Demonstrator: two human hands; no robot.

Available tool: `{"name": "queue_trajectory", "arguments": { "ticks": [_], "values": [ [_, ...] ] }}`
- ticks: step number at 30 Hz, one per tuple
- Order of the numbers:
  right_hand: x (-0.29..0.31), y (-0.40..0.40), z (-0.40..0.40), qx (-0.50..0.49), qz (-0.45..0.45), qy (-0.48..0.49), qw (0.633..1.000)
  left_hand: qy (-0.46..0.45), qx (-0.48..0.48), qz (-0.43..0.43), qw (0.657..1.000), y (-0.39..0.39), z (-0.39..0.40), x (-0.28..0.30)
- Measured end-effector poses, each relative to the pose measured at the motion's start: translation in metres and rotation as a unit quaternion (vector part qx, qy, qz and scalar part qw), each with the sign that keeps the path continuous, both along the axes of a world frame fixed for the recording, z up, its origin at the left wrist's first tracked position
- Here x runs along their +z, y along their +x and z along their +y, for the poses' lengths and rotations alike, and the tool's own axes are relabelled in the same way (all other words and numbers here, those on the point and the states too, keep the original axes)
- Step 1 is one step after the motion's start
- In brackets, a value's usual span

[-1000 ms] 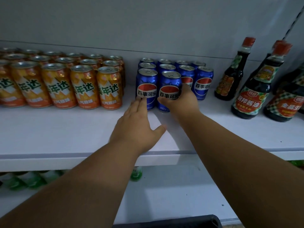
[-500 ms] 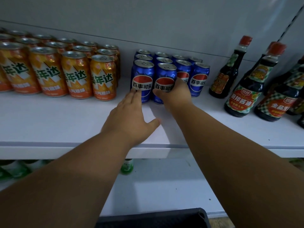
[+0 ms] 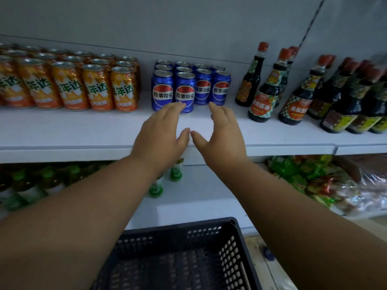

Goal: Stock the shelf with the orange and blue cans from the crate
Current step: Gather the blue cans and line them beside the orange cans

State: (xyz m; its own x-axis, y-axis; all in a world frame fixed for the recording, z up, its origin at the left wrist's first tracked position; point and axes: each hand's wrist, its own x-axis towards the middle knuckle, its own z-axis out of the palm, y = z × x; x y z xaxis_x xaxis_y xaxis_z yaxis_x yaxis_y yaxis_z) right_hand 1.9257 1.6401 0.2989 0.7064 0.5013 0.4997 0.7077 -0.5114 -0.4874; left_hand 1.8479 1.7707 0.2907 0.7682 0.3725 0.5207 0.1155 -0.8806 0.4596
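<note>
White shelf [image 3: 83, 130], blue cans [image 3: 185, 95] upright, labels forward

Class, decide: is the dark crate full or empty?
Empty, as far as visible: the crate shows only its bare perforated floor; arms hide its near part.

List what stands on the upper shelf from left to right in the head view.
orange cans → blue cans → dark sauce bottles with red caps. Both hands, left and right, hover open in front of the blue cans, holding nothing.
</note>
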Motion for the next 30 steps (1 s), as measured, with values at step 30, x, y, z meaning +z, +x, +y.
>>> {"name": "queue_trajectory", "arguments": {
  "ticks": [30],
  "values": [
    [-0.161, 0.029, -0.338, -0.180, 0.228, -0.025, 0.957, -0.097, -0.285, 0.213, 0.930, 0.071, -0.318, -0.171]
  ]
}}
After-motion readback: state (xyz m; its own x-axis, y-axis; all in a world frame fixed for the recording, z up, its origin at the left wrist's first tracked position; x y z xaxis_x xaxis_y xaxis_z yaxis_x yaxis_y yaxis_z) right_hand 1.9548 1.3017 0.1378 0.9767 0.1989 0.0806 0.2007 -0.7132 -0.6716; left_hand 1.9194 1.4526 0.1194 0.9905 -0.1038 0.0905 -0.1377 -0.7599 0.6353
